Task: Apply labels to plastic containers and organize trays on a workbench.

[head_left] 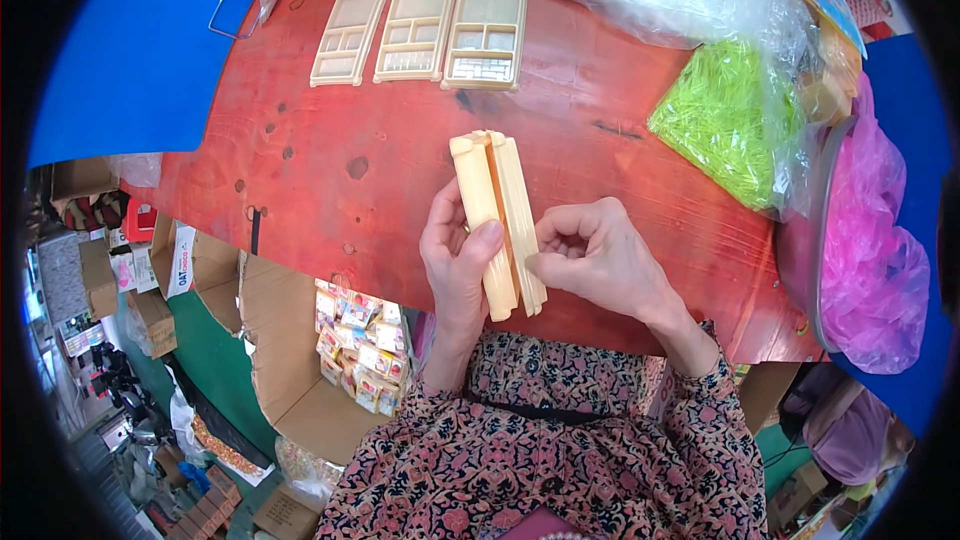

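Clamping cream plastic pieces (514,200) in left hand (455,265) over red table (390,140), seemingly not joined yet; apparently pinching right-side edge with right hand (608,262); already laid out beyond: three cream trays (420,2).

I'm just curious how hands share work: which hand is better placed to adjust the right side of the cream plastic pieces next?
Probably the right hand: it is curled at the right edge of the cream plastic pieces, while the left hand grips them from the left.
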Motion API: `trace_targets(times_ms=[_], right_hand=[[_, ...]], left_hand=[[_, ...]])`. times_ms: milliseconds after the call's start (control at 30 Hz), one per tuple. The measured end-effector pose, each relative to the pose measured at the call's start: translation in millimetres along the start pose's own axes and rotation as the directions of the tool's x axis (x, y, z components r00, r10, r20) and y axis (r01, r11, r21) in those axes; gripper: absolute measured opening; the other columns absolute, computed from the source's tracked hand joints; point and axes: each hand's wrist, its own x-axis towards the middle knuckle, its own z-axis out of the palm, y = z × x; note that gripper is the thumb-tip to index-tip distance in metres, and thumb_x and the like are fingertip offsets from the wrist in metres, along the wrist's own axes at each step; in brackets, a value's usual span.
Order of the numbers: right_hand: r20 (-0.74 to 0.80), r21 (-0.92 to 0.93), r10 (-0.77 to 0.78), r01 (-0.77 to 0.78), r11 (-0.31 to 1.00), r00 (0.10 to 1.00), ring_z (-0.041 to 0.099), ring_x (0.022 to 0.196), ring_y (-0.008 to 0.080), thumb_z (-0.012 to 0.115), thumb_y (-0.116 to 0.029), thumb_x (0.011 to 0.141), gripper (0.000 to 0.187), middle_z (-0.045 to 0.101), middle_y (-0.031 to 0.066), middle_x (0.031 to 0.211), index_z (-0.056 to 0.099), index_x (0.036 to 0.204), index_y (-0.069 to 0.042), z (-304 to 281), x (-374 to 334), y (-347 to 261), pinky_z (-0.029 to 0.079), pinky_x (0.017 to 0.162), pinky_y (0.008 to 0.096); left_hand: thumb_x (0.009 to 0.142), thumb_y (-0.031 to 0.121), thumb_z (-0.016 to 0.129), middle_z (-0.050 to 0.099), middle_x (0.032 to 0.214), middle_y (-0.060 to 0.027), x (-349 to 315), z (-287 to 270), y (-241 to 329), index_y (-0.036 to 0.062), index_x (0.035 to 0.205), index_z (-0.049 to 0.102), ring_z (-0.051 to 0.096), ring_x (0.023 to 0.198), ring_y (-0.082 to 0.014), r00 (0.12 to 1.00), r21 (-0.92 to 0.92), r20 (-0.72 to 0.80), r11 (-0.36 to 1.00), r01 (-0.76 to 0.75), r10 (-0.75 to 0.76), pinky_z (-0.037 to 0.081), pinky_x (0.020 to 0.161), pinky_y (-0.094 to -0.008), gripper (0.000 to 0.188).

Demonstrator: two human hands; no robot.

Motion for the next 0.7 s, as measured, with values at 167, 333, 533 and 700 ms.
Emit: trace_targets(times_ms=[167, 333, 533, 700], right_hand=[[0.064, 0.138, 0.085, -0.093, 0.986, 0.994, 0.053, 0.055, 0.0041, 0.061, -0.007, 0.076, 0.01, 0.06, -0.0003, 0.063, 0.065, 0.075, 0.002, -3, 4, 7, 0.043, 0.051, 0.018], [0.073, 0.145, 0.136, -0.146, 0.979, 0.988, 0.054, 0.054, 0.0047, 0.061, -0.008, 0.077, 0.01, 0.061, 0.0005, 0.063, 0.066, 0.075, 0.001, -3, 3, 0, 0.043, 0.049, 0.0188], [0.107, 0.127, 0.139, -0.152, 0.98, 0.985, 0.053, 0.051, 0.0042, 0.061, -0.007, 0.077, 0.01, 0.06, 0.0008, 0.062, 0.065, 0.074, 0.001, -7, 2, -6, 0.042, 0.047, 0.0179], [0.101, 0.206, 0.149, -0.167, 0.964, 0.984, 0.053, 0.05, 0.0034, 0.061, -0.006, 0.077, 0.01, 0.059, 0.0001, 0.059, 0.065, 0.071, 0.0, -6, 1, -10, 0.041, 0.046, 0.0168]], left_hand=[[0.078, 0.014, 0.064, 0.055, 0.109, -0.0103, 1, -4, -2, -0.0034, 0.126, 0.041, 0.056, 0.096, -0.0139, 0.998, -0.029, 0.061, 0.999, 0.029, -0.027, 0.047, 0.083, -0.0275, 0.057], [0.077, 0.014, 0.065, 0.055, 0.109, -0.0101, 1, -9, -4, -0.0025, 0.127, 0.04, 0.056, 0.097, -0.0142, 0.996, -0.044, 0.045, 0.996, 0.083, -0.081, 0.047, 0.083, -0.0276, 0.058], [0.073, 0.011, 0.068, 0.054, 0.112, -0.0105, 1, -12, -6, -0.0019, 0.127, 0.039, 0.056, 0.099, -0.0161, 0.982, -0.069, 0.188, 0.997, 0.031, -0.017, 0.047, 0.086, -0.0294, 0.063], [0.074, 0.024, 0.063, 0.057, 0.106, -0.0134, 1, -16, -6, -0.004, 0.126, 0.039, 0.059, 0.096, -0.0209, 0.992, -0.07, 0.123, 0.997, 0.045, -0.036, 0.049, 0.083, -0.0325, 0.064]])
